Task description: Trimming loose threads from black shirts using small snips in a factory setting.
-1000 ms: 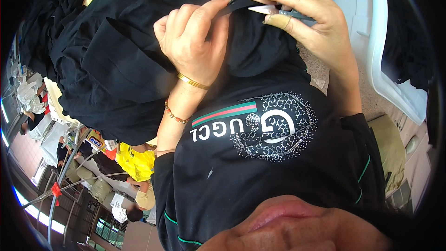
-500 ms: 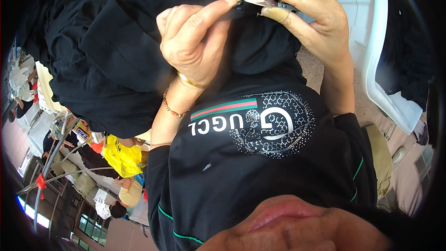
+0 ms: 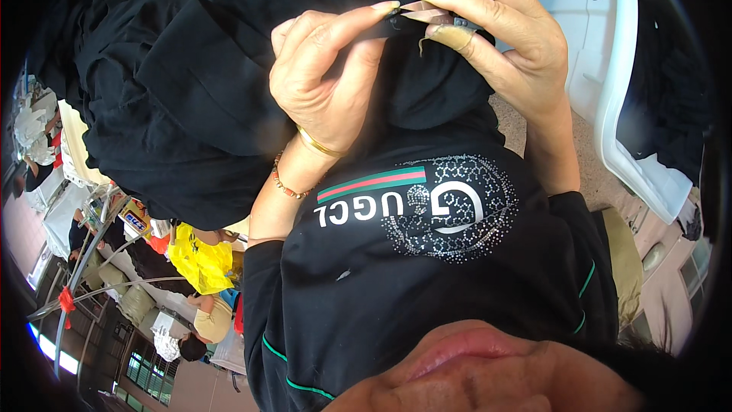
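Observation:
Black cloth [image 3: 206, 69] lies bunched in a big pile across the upper left and middle. My left hand [image 3: 324, 76] pinches an edge of it between thumb and forefinger. A small dark spot, perhaps a button, shows at that edge; it is too small to make out. Facing it, my right hand [image 3: 522, 42] grips small thread snips [image 3: 428, 14] between thumb and fingers. The snips' blades point left, a little apart, with their tips at the pinched cloth. A yellowish wrap [image 3: 451, 37] with a loose end covers my right thumb.
To the right stands a pale blue plastic bin [image 3: 610, 99], with more black cloth [image 3: 663, 76] beyond it. At the lower left are a yellow bag [image 3: 200, 259], metal bars [image 3: 76, 275] and a person in a tan top [image 3: 216, 322].
Both hands have come slightly down, toward my body, with the cloth and snips. The snips' blades are closer together than before. The wrap's loose end now hangs more plainly.

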Tool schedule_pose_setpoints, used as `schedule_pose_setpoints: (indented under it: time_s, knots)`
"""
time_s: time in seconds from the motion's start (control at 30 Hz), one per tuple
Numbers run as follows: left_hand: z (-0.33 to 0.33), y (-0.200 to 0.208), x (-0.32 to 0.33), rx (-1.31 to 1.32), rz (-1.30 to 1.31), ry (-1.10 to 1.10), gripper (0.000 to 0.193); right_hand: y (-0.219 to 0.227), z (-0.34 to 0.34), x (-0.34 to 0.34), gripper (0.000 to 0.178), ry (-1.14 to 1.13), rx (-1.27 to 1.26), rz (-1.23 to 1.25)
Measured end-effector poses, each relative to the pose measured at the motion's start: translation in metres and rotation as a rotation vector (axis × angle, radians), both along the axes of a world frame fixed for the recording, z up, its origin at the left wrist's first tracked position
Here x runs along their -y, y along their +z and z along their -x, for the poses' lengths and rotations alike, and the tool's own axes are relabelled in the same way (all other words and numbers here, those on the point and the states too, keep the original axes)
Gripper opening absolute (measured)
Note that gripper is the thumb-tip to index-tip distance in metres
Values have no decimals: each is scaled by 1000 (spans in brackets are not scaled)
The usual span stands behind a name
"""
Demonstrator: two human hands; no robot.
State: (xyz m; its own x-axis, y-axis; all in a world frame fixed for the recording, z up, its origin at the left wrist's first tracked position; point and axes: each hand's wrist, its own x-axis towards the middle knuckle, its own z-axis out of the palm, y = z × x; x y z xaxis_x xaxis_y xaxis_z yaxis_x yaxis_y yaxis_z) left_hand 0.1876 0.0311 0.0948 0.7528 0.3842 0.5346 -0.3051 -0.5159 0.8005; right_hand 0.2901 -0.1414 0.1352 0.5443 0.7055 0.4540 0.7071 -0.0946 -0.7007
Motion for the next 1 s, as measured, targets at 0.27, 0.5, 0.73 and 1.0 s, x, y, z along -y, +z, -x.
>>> schedule_pose_setpoints:
  time_s: [0.27, 0.5, 0.73, 1.0]
  knots:
    - [1, 1, 0, -14, 37, -5, 23, 0, 3, -2, 39, -29, -3, 4]
    - [0, 0, 0, 0, 11, -6, 23, 0, 0, -1, 38, -10, -27, 9]
    - [0, -1, -2, -9, 17, -35, 26, 3, -4, 1, 39, 54, -94, -16]
    - [-2, 0, 0, 1, 15, -27, 26, 18, -1, -2, 31, 14, -369, -12]
